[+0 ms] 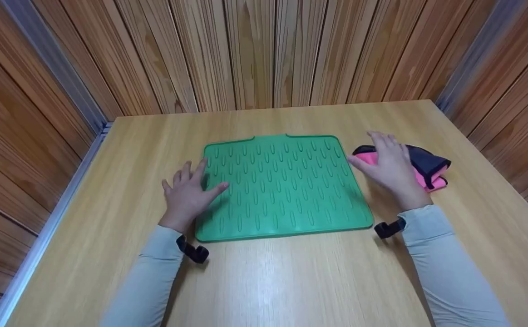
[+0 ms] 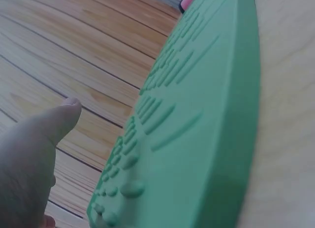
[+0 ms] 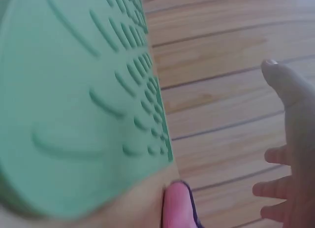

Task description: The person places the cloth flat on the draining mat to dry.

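A green mat (image 1: 282,186) with rows of raised oval ridges lies flat on the wooden table. Over its left edge my left hand (image 1: 186,197) is spread, with nothing held; the thumb reaches above the mat. My right hand (image 1: 388,165) has its fingers extended just beyond the mat's right side, overlapping a folded pink and black cloth item (image 1: 429,168) in the head view. Each wrist view shows the green ridged surface close up, with the fingers of the right hand (image 3: 290,139) apart from it. Part of the cloth item is hidden behind the right hand.
The light wooden table (image 1: 264,281) extends around the mat. Wood-plank walls (image 1: 254,54) stand behind it and on both sides, with grey metal posts at the corners. A small black device (image 1: 195,252) is strapped at the left wrist, another (image 1: 388,228) at the right.
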`<state>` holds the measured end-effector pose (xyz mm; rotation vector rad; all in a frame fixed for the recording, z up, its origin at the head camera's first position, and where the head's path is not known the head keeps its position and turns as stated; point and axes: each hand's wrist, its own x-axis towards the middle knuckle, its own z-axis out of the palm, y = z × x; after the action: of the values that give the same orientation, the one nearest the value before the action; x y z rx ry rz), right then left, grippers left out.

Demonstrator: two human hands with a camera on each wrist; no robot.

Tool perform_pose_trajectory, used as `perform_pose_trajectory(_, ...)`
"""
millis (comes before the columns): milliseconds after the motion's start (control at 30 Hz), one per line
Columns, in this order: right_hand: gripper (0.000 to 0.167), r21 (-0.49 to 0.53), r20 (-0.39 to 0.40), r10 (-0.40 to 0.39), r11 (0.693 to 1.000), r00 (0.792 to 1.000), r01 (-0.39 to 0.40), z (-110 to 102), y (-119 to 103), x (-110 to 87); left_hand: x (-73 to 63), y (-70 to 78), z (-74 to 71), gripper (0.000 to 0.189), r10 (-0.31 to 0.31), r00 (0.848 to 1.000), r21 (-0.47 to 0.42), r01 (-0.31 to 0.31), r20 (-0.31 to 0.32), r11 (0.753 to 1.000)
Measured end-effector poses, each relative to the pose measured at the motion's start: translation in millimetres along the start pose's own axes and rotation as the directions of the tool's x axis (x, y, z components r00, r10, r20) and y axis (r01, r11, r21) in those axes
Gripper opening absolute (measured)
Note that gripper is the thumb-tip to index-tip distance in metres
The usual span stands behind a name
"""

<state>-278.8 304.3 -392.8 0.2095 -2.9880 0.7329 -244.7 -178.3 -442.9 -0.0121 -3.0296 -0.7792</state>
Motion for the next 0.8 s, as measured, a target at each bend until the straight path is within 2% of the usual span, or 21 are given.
perform_pose_trajectory(200,0.110,0.039,-0.072,0.069,0.997,0.995,-0.066,-12,19,1.7,-0.3,-8.7,5.2,0.098,-0.014,0.999,-0.050,0.012,-0.031,0.999)
perform_pose_trajectory(400,0.111,0.079,-0.102,0.120,0.991,0.988,-0.112,-16,43,2.0,-1.5,-13.1,10.2,0.097,-0.017,1.000,-0.058,0.016,-0.016,0.998)
perform_pose_trajectory(667,0.111,0.064,-0.119,0.154,0.987,0.981,-0.148,-11,68,-1.3,-7.0,-18.1,15.0,0.093,-0.008,1.000,-0.044,0.007,-0.005,0.999)
perform_pose_trajectory(800,0.112,0.060,-0.103,0.165,0.985,0.981,-0.160,-6,79,-5.5,-7.2,-18.8,15.8,0.090,0.002,1.000,-0.042,-0.003,-0.007,0.999)
